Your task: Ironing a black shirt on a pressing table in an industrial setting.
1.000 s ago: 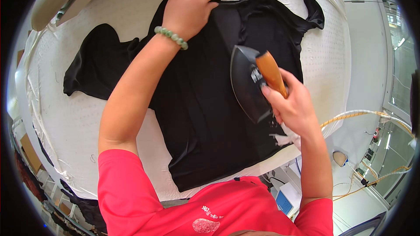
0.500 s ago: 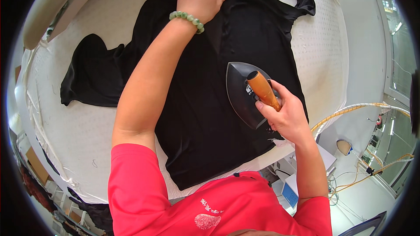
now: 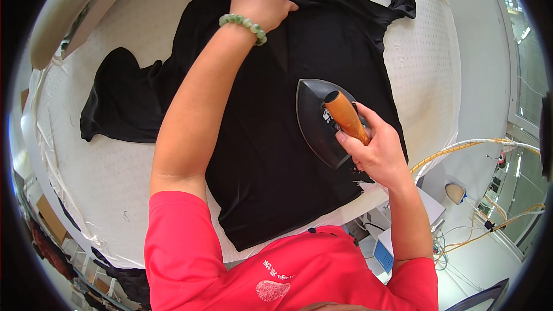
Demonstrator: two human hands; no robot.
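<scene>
A black short-sleeved garment [image 3: 253,132] in smooth cloth lies spread over a white padded board. At its far edge my left hand [image 3: 266,1], with a green bead bracelet at the wrist, is curled closed on the gathered cloth; its fingertips are partly hidden. My right hand [image 3: 377,147] grips the wooden handle [image 3: 347,118] of a dark clothes iron [image 3: 317,121]. The iron rests flat on the right half of the garment, its pointed tip toward the far side. Beneath my right hand, the iron's rear end is partly covered.
The white covered board [image 3: 109,196] curves around the garment. A pale padded arm [image 3: 63,17] juts in at the far left. Yellow and white hoses [image 3: 461,147] arc in from the right, near my right wrist. Dark cloth [image 3: 124,279] hangs by the near left edge.
My left hand has shifted very slightly left, and its thumb sits a little lower. The iron has slid a few pixels toward the far left, still in my right hand.
</scene>
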